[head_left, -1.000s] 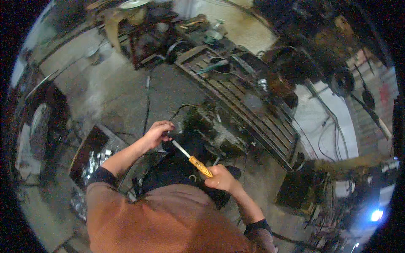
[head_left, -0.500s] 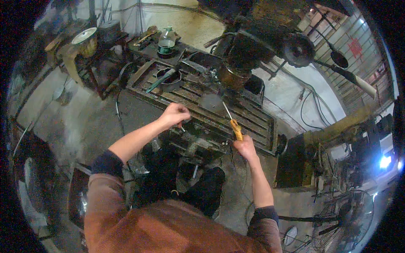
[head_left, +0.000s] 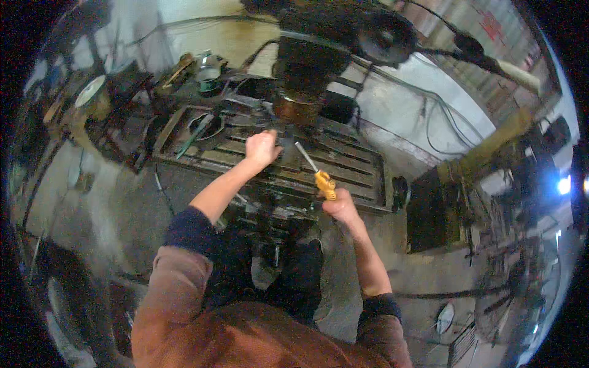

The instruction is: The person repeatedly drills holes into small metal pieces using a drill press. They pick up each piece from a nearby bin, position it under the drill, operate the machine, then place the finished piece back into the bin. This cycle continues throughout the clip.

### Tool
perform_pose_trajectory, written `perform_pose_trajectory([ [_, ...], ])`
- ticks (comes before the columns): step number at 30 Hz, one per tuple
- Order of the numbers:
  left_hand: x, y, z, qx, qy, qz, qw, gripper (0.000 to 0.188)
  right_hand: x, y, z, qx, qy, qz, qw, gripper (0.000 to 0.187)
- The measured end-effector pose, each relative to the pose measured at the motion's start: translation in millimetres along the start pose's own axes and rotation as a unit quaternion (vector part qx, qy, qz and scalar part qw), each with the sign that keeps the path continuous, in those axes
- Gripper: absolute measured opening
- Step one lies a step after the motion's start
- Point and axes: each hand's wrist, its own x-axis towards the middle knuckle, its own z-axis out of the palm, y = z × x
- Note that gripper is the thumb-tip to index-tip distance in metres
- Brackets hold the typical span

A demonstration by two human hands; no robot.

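My right hand is closed round the yellow handle of an air blow gun. Its thin silver nozzle slants up and left over the slotted machine table. My left hand reaches over the table with curled fingers, beside a blurred grey piece below the machine head. What those fingers grip, if anything, is hidden.
On the table's left lies a dark pan with a green-handled tool in it. Behind stands a clear bottle with a green label. A handwheel juts out at the upper right. Cables hang along the wall.
My left hand has moved from the table's front edge forward to the grey piece. The blow gun has shifted slightly left in my right hand. The whole view has turned somewhat.
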Motion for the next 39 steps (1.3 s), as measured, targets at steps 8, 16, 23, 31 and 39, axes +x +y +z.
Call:
perform_pose_trajectory([
  [8, -9.3, -35.9, -22.7, -0.204, -0.031, 0.046, 0.977, 0.026, 7.3, 51.0, 55.5, -0.101, 0.087, 0.069, 0.989, 0.024],
  [16, -7.3, -16.6, -25.9, -0.004, -0.001, 0.110, 0.994, 0.030, -24.4, 51.9, 54.3, -0.186, -0.013, 0.167, 0.968, 0.030],
  [23, 5.4, -46.7, 8.9, 0.025, 0.040, 0.111, 0.993, 0.031, -70.4, 58.0, 67.8, -0.174, 0.047, 0.136, 0.974, 0.022],
  [31, 21.0, -54.3, 35.5, -0.017, 0.046, 0.146, 0.988, 0.032, -163.2, 96.3, 41.2, -0.144, 0.138, 0.156, 0.967, 0.022],
  [39, 20.9, -37.0, 17.8, -0.075, 0.073, -0.055, 0.993, 0.040, -149.8, 5.0, -65.5, -0.236, 0.269, -0.015, 0.934, 0.022],
])
